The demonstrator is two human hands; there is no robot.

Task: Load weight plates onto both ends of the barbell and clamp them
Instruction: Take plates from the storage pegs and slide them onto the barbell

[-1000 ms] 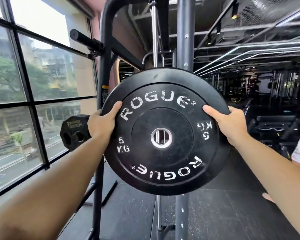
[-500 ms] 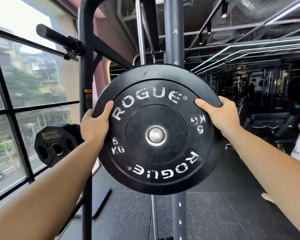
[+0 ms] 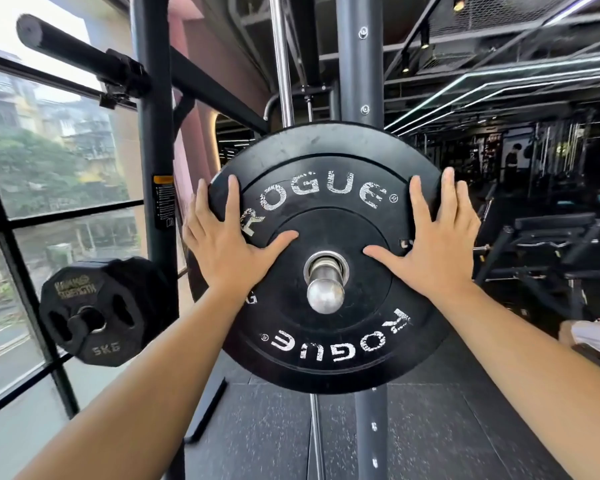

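Both hands lie flat against the face of the black Rogue plate (image 3: 329,230), fingers straight and spread, curled round nothing. The left hand (image 3: 222,244) presses on the plate's left half, its thumb reaching in toward the hub. The right hand (image 3: 433,247) mirrors it on the right half, its fingertips up near the rim. Between the two thumbs and just below them, the steel end of the barbell sleeve (image 3: 326,285) pokes out through the plate's centre hole, so the plate sits on the bar. Behind the plate, above the fingertips, rises a dark rack upright (image 3: 359,81). Out past the left wrist and well apart from it, a small 5KG plate (image 3: 97,310) hangs on a peg beside the window (image 3: 49,168). Beyond the right hand, farther back, stands a bench (image 3: 555,230)
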